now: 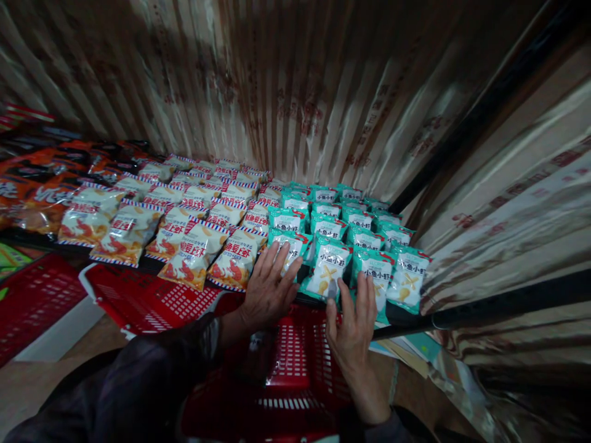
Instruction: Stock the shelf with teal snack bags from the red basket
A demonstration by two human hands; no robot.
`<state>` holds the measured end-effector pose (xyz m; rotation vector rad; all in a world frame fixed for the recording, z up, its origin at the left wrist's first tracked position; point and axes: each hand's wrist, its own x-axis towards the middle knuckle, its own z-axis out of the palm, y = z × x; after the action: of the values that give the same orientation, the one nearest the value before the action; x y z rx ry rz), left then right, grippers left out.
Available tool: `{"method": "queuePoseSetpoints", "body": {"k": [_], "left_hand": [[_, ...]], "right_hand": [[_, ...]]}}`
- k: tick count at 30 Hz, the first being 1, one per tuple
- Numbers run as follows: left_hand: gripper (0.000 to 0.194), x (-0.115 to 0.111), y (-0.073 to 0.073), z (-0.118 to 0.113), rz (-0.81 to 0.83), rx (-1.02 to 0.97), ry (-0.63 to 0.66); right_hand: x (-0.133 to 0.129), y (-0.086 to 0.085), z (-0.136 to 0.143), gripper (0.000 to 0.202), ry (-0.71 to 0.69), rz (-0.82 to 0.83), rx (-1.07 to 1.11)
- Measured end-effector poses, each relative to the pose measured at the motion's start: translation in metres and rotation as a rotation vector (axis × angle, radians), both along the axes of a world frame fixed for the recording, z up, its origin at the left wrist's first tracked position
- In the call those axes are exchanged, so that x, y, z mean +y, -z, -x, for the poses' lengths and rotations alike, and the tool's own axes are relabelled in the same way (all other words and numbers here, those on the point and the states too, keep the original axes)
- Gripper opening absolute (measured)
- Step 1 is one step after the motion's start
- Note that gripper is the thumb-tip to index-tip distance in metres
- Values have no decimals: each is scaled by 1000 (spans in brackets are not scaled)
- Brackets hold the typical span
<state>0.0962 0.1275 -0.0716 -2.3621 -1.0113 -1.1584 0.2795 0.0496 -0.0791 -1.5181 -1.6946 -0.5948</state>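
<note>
Teal-and-white snack bags (329, 271) stand in several rows at the right end of a dark shelf. My left hand (271, 288) has its fingers spread against the front bag at the left of these rows. My right hand (354, 320) is open too, its fingertips at the front bags (376, 280) right of the middle. Neither hand is closed round a bag. White-and-orange snack bags (191, 251) with striped edges fill the shelf left of the teal ones.
Orange bags (46, 200) lie at the far left. Below the shelf are a red basket (293, 403), with a dark packet (259, 357) inside, and other red baskets (152, 298). Pleated sheeting (286, 80) hangs behind; dark metal bars (489, 301) run at the right.
</note>
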Motion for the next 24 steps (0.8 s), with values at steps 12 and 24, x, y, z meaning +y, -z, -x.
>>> {"method": "queuePoseSetpoints", "body": {"k": [12,24], "left_hand": [[50,-16,-1,-13,-8,46,52],[44,-25,3,-26,32,42,89]], "right_hand": [[0,2,-15,41,57,-93,-16],[1,7,-25,33,-8,-101,-15]]}}
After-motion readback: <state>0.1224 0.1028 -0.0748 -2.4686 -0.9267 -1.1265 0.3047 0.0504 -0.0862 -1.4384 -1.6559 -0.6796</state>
